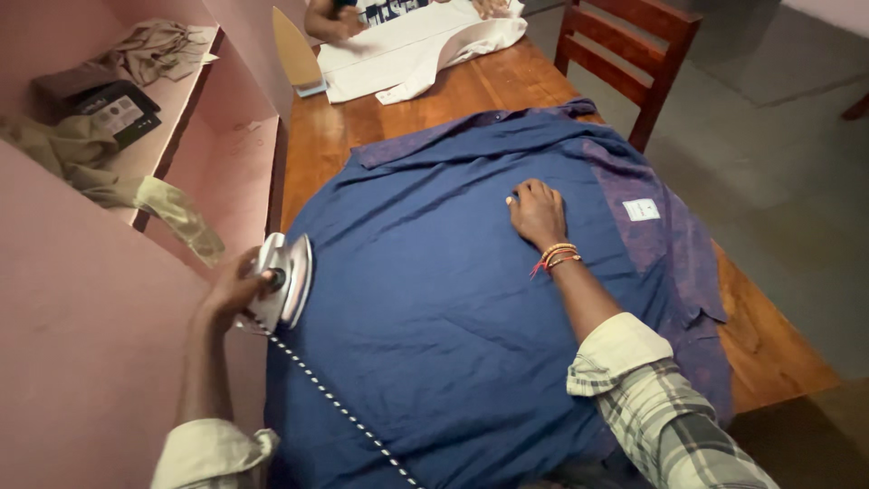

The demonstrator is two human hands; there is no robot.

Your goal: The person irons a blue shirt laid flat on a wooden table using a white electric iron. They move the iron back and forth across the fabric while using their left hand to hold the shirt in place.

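Nearest us, a checked cord runs across the blue shirt, which lies spread flat over the wooden table. At the shirt's left edge our left hand has its fingers closed around the iron, tipped on its side. Our right hand presses flat, fingers together, on the shirt. Farther off, another person's hands rest on a white shirt beside a chair.

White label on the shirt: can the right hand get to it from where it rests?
Probably yes. The right hand lies flat on the blue shirt, and the white label sits just to its right on the same cloth, with nothing lying between them.
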